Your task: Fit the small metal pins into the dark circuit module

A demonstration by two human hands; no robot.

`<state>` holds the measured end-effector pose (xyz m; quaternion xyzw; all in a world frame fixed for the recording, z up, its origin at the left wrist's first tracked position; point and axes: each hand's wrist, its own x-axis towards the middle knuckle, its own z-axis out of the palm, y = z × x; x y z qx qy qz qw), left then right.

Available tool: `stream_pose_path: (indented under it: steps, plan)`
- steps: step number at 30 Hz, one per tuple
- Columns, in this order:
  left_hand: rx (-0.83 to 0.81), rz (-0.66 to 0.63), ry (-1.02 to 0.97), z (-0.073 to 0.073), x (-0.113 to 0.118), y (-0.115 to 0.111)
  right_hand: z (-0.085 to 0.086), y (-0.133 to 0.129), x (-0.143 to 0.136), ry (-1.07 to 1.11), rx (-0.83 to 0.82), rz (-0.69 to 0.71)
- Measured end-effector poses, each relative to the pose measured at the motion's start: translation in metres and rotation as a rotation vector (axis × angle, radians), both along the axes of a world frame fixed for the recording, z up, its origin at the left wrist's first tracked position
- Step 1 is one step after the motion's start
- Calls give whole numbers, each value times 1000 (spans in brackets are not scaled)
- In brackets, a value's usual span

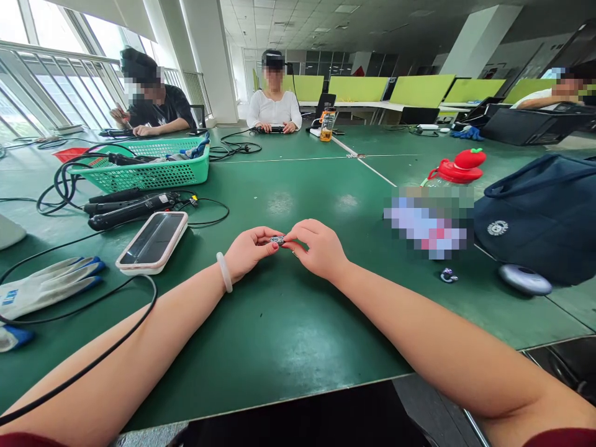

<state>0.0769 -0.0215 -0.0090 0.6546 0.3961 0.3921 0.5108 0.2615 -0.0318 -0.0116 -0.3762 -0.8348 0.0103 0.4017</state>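
Note:
Between my two hands, just above the green table (298, 335), is a small silvery, patterned object (277, 240), too small to make out fully. My left hand (251, 251) pinches its left side between thumb and fingers; a pale bangle circles that wrist. From the right, my right hand (319, 248) grips the object's other side with thumb and forefinger, and a thin ring shows on one finger. The fingertips of both hands nearly meet around it.
On the left are a phone (153, 241), black cabled devices (133, 208), gloves (51, 285) and a green basket (149, 171). A cable crosses above my left forearm. At right lie a dark bag (540, 217), a red-lidded bottle (456, 171), an oval case (525, 279) and a small trinket (448, 275). People sit beyond.

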Motion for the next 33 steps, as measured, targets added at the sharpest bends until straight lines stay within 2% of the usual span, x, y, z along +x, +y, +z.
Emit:
stream_pose_path:
  steps: [4,6,11,13,24,33]
  plan:
    - [-33,8,-50,-2,-1,2,2,1,3,-45,-2,-4]
    - [-69,26,-47,-2,-1,2,3,2,5,-61,-55,-40]
    - [-125,53,120,-2,-1,2,1,8,12,-217,-415,-142]
    - [-125,50,168,-1,-1,2,0,9,13,-255,-487,-148]
    - [-154,37,165,3,1,-1,-3,10,11,-302,-476,-1]
    - [-126,34,198,-2,0,1,0,7,13,-332,-473,40]
